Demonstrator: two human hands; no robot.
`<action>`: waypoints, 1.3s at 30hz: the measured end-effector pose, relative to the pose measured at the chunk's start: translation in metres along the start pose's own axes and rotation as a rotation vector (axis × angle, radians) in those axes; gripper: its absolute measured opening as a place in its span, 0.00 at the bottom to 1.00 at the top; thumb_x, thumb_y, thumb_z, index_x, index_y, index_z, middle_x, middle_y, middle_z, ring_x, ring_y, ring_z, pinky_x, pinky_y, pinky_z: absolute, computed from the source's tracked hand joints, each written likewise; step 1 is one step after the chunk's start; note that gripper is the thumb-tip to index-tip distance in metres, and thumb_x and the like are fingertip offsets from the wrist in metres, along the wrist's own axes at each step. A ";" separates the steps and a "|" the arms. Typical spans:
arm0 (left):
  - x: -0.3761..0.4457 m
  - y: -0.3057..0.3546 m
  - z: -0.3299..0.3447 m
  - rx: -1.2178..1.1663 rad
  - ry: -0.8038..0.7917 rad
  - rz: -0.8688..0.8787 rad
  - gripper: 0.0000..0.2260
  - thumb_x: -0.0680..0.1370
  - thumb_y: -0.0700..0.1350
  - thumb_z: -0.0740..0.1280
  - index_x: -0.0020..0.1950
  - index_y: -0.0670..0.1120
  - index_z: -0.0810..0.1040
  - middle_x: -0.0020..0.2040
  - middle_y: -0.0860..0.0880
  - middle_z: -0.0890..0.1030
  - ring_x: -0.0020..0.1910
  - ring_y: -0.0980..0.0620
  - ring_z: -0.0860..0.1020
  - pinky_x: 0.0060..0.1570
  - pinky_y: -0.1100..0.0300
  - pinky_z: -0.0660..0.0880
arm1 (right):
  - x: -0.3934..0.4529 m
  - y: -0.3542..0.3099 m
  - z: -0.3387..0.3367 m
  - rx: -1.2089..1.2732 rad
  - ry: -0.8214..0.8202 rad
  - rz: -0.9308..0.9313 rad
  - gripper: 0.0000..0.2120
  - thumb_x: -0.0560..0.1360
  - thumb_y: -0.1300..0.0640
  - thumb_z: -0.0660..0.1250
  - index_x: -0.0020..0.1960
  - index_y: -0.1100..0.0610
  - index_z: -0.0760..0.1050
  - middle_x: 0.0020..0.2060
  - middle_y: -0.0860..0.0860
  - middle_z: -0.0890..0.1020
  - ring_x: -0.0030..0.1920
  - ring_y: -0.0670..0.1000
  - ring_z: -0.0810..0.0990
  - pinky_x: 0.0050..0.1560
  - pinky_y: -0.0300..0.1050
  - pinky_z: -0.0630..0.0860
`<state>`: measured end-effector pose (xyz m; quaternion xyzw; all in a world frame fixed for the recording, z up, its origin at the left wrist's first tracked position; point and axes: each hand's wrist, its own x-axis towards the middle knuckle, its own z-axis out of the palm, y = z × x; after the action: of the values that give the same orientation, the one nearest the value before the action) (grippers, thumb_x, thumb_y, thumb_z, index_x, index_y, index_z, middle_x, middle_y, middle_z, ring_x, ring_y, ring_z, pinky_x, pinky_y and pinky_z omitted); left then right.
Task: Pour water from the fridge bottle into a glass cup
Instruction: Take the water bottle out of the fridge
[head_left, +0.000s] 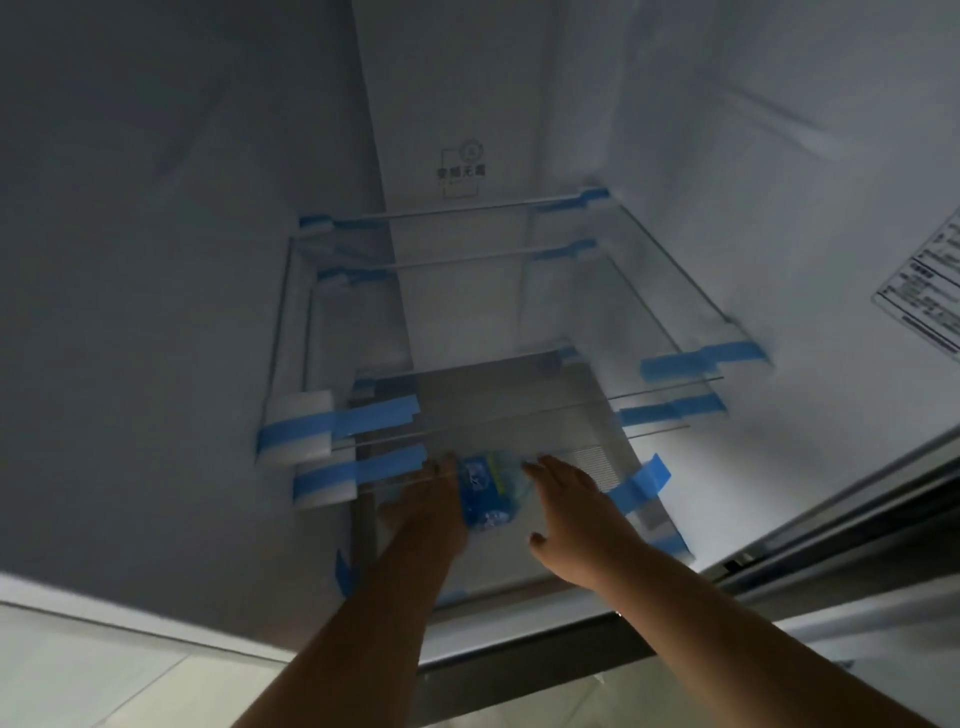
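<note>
Our left hand (431, 512) grips the blue-labelled clear plastic bottle (488, 488), long axis pointing into the fridge; our right hand (571, 512) is spread just beside it.

front: open | above bottle (485, 491): glass shelves (519, 410) (taped)

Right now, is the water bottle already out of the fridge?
No. The bottle is inside the fridge, under the glass shelves, between the left hand and right hand.

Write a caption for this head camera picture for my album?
Both hands reach into an open fridge: left hand beside a blue-labelled water bottle, right hand open near it, under blue-taped glass shelves.
</note>
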<state>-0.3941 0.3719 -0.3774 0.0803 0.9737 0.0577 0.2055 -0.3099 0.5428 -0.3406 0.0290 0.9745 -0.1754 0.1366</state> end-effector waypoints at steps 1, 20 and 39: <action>-0.016 0.007 -0.006 -0.005 -0.010 0.054 0.39 0.79 0.49 0.71 0.83 0.50 0.51 0.81 0.43 0.60 0.80 0.38 0.60 0.71 0.35 0.69 | 0.004 -0.002 0.003 -0.005 -0.008 -0.013 0.45 0.76 0.49 0.75 0.83 0.50 0.51 0.83 0.52 0.57 0.83 0.56 0.55 0.80 0.55 0.62; -0.112 -0.012 -0.019 -0.197 0.093 0.324 0.43 0.72 0.61 0.75 0.80 0.61 0.54 0.76 0.59 0.64 0.76 0.54 0.61 0.75 0.41 0.63 | -0.067 -0.013 0.003 0.166 0.210 0.139 0.63 0.65 0.41 0.82 0.83 0.42 0.40 0.83 0.47 0.52 0.83 0.54 0.52 0.80 0.60 0.57; -0.166 0.021 -0.117 -1.041 -0.324 0.782 0.44 0.66 0.38 0.84 0.73 0.61 0.65 0.67 0.59 0.78 0.61 0.65 0.81 0.56 0.62 0.81 | -0.157 -0.069 -0.042 1.289 0.250 0.144 0.41 0.66 0.71 0.81 0.73 0.51 0.70 0.60 0.52 0.86 0.60 0.52 0.85 0.60 0.53 0.83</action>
<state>-0.2894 0.3530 -0.2037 0.3250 0.6750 0.5772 0.3250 -0.1766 0.4916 -0.2359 0.1902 0.6785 -0.7094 -0.0109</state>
